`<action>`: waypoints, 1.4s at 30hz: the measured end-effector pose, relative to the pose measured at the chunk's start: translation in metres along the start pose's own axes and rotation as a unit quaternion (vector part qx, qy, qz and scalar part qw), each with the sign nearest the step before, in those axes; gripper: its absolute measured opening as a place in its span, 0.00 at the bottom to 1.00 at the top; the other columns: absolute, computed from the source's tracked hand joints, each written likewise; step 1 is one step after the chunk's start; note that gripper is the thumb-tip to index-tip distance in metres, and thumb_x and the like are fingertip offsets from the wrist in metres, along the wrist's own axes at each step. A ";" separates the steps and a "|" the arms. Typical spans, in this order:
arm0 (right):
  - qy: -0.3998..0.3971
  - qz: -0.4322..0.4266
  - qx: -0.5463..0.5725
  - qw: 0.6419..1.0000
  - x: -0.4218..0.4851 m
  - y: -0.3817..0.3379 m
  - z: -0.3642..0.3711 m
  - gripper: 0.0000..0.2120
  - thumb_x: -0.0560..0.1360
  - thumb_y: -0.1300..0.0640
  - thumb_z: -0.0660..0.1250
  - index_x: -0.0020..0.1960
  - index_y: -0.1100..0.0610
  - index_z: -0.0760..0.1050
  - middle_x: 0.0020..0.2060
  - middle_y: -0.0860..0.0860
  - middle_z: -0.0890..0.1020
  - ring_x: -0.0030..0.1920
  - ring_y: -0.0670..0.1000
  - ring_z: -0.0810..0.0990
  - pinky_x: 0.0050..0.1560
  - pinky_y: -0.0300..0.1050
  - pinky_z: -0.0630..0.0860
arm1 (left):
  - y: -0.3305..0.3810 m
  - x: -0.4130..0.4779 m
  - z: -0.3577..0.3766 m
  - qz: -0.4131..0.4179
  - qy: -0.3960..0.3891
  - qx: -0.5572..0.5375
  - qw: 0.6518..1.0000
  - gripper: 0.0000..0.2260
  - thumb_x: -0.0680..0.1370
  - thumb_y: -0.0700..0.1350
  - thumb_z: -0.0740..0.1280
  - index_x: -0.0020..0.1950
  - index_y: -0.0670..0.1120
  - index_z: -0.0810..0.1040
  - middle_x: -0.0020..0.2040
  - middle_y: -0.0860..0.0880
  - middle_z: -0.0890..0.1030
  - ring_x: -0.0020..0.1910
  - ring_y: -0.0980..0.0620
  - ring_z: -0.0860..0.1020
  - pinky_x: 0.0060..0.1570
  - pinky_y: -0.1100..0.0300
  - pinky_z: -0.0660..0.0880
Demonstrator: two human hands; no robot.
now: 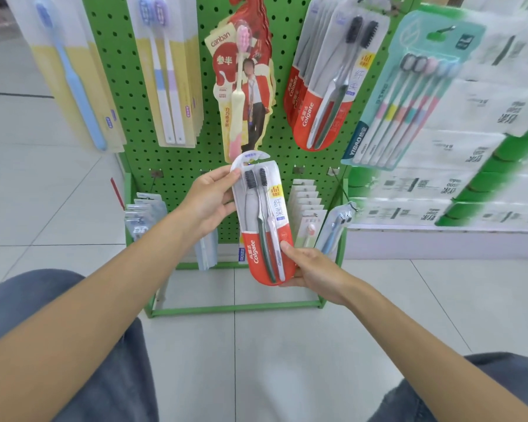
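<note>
While the left hand (209, 202) pinches the top edge of the toothbrush pack (262, 220) and the right hand (314, 269) grips its red base, the pack is held upright before the green pegboard (177, 132). It looks like restocking. Next, its top hole must meet a hook (299, 171). The pack reads "Colgate"; hanging neighbours read "Canban" (244, 86) and "YIBAO" (409, 95).

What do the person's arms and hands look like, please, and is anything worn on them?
The left hand and right hand are bare: no gloves, rings or watch show. The left forearm and right forearm are bare too, with no sleeve in view. The thumbnails look short and unpainted. Blue-grey denim trousers show below the arms.
</note>
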State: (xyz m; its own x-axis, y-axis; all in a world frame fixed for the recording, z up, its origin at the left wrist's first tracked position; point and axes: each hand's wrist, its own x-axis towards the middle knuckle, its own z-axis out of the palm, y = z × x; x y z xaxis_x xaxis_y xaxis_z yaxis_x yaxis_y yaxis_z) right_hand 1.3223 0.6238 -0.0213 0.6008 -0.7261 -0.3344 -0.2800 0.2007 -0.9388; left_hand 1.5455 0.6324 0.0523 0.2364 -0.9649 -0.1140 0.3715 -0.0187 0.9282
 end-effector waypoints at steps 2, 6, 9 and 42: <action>-0.017 0.016 0.000 1.000 -0.003 0.007 -0.003 0.22 0.80 0.45 0.61 0.61 0.62 0.79 0.54 0.56 0.85 0.53 0.55 0.84 0.58 0.48 0.80 | 0.002 0.000 0.000 0.004 -0.003 0.004 1.000 0.08 0.81 0.41 0.65 0.57 0.44 0.81 0.50 0.47 0.86 0.49 0.50 0.83 0.51 0.53 0.80; -0.039 0.021 0.024 0.999 -0.006 0.015 -0.010 0.15 0.79 0.52 0.65 0.59 0.61 0.80 0.53 0.56 0.85 0.49 0.53 0.84 0.58 0.49 0.79 | 0.003 -0.003 0.003 0.026 -0.022 0.049 0.998 0.09 0.82 0.41 0.63 0.59 0.44 0.81 0.52 0.47 0.85 0.51 0.51 0.83 0.56 0.50 0.80; -0.034 -0.002 -0.024 0.999 -0.005 0.018 -0.008 0.08 0.78 0.62 0.67 0.56 0.58 0.81 0.47 0.53 0.86 0.47 0.52 0.85 0.54 0.46 0.81 | -0.001 -0.006 0.008 0.057 -0.032 0.156 0.986 0.12 0.84 0.43 0.60 0.64 0.48 0.79 0.55 0.50 0.84 0.55 0.52 0.82 0.58 0.49 0.79; 0.106 -0.067 -0.029 0.992 0.011 0.029 0.007 0.17 0.73 0.68 0.72 0.58 0.52 0.78 0.52 0.50 0.85 0.53 0.51 0.84 0.54 0.49 0.80 | -0.020 -0.021 0.025 0.004 -0.099 0.274 0.957 0.12 0.85 0.41 0.55 0.65 0.53 0.71 0.53 0.54 0.81 0.48 0.60 0.82 0.43 0.59 0.82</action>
State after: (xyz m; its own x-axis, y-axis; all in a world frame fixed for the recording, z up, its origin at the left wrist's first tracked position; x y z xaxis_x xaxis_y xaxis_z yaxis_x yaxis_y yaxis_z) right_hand 1.3263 0.6266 -0.0531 0.4662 -0.8669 -0.1767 -0.2549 0.0596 -0.9651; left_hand 1.5109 0.6464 0.0448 0.0423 -0.9953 -0.0867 -0.1685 -0.0927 0.9813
